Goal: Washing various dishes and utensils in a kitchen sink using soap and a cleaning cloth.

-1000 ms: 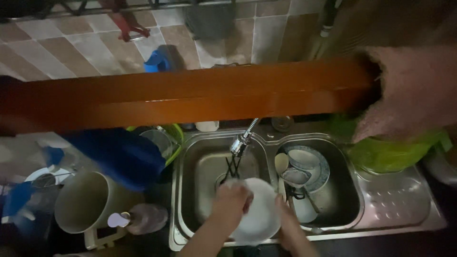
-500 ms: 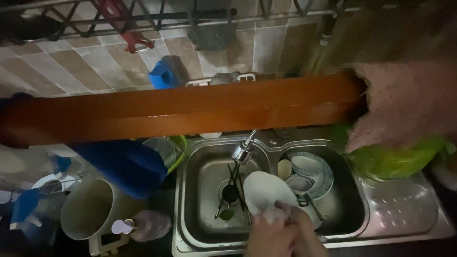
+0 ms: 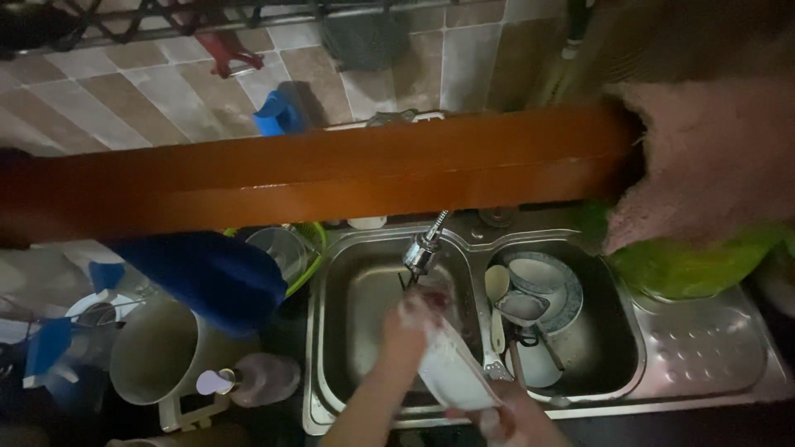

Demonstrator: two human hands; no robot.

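Both hands gripped a white plate [image 3: 451, 377] over the left sink basin [image 3: 364, 298]: left hand [image 3: 410, 323] soapy at its top, right hand [image 3: 497, 414] partly cut off below.

A stainless double sink [image 3: 476, 248] is set into the dark surface [image 3: 712, 422]. Its right basin holds a stack of dishes [image 3: 538, 285], a ladle-like spoon [image 3: 497, 290] and other utensils. A ribbed draining board [image 3: 704, 348] lies to the right, with a green bowl [image 3: 687, 269] at its back edge. Left of the sink stand a large beige jug [image 3: 161, 352], what looks like a soap pump bottle [image 3: 252, 381], and a clear container [image 3: 277, 248].
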